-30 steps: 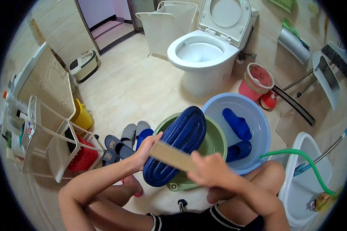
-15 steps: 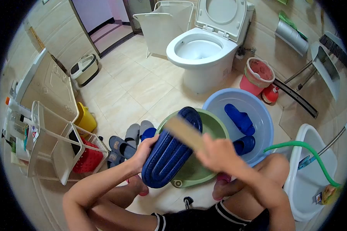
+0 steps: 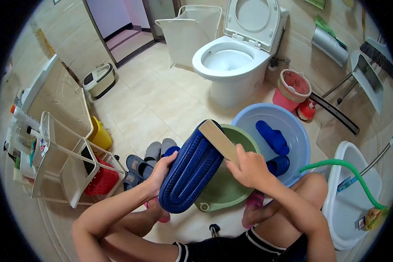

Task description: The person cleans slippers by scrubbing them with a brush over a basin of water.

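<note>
My left hand (image 3: 160, 174) grips the edge of a dark blue slipper (image 3: 190, 172), holding it tilted with its grooved sole towards me. In my right hand (image 3: 251, 168) is the handle of a flat wooden brush (image 3: 219, 139), whose head lies against the slipper's upper right part. The brush's underside is hidden. Beneath both is a green basin (image 3: 207, 206), partly covered by the slipper. A light blue basin (image 3: 306, 144) beside it contains a blue slipper (image 3: 273, 137) and a second blue slipper (image 3: 278, 165).
Several grey slippers (image 3: 139, 166) are on the floor at left, near a shelf rack (image 3: 70, 174). The toilet (image 3: 231, 61) stands ahead, with a pink bucket (image 3: 288, 100) to its right. A green hose (image 3: 345, 163) crosses a white tub (image 3: 343, 209) at right.
The brush, blurred by motion before, now shows sharply and has shifted slightly up and right across the sole. The slipper has turned a little in my left hand.
</note>
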`<state>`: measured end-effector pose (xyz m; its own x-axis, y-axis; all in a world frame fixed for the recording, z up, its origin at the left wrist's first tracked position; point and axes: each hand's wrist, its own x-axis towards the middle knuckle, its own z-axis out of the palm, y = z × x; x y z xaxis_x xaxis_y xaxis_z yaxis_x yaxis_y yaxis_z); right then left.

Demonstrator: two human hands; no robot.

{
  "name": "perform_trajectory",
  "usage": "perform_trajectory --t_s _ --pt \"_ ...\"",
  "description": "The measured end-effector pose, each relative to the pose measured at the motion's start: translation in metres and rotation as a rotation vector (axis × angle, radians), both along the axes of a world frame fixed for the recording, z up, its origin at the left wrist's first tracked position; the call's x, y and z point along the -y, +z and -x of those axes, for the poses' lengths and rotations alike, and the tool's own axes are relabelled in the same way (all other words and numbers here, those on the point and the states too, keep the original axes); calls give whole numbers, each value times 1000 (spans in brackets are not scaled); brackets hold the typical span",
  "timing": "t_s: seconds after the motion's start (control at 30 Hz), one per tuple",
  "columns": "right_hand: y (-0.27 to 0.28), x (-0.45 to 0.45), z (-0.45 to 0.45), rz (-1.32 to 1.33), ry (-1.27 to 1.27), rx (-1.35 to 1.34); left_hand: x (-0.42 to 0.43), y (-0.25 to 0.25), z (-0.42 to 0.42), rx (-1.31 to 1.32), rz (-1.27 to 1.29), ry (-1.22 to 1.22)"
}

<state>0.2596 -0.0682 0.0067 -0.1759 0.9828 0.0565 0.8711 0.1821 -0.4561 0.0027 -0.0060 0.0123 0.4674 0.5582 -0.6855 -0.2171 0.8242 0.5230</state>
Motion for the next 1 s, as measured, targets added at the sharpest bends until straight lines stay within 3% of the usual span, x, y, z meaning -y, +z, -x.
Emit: perform_trajectory --t_s 0.07,0.13,0.2,0.27,0.33,0.43,0.5,0.57,0.63,0.67,0.73,0.77,0.87,0.93,1.0 --pt "3 2 6 -51 -46 -7 1 0 3 -30 -55 18" --pt "5 27 30 129 98 -189 4 7 1 -44 -72 38" --pt "18 44 43 91 386 -58 5 10 1 -199 -211 -11" --pt "19 35 35 47 370 -38 7 7 2 -303 -398 -62" --pt "18 14 15 -30 83 33 8 2 -2 -212 -360 -49" --pt "2 -7 -3 -105 -78 -42 11 9 -2 -288 -528 -118" --pt "0 9 7 -55 -2 -87 12 0 -2 -279 -551 -104" --pt "7 26 24 48 240 -92 9 -15 1 -324 -765 -77" --pt "5 35 32 56 445 -31 9 -12 7 -328 -705 -122" --pt "6 31 28 60 440 -35 10 -12 8 -332 -644 -176" --pt "12 11 10 -17 231 108 18 1 -6 -326 -814 -33" --pt "9 2 4 -13 65 7 17 4 -2 -340 -742 -69" --pt "2 -8 -8 -64 -62 -35 20 14 1 -382 -696 -115" --pt "9 6 3 -12 -8 -68 20 7 3 -419 -719 -125" --pt "9 22 17 88 209 -85 17 -18 5 -538 -1042 -60"
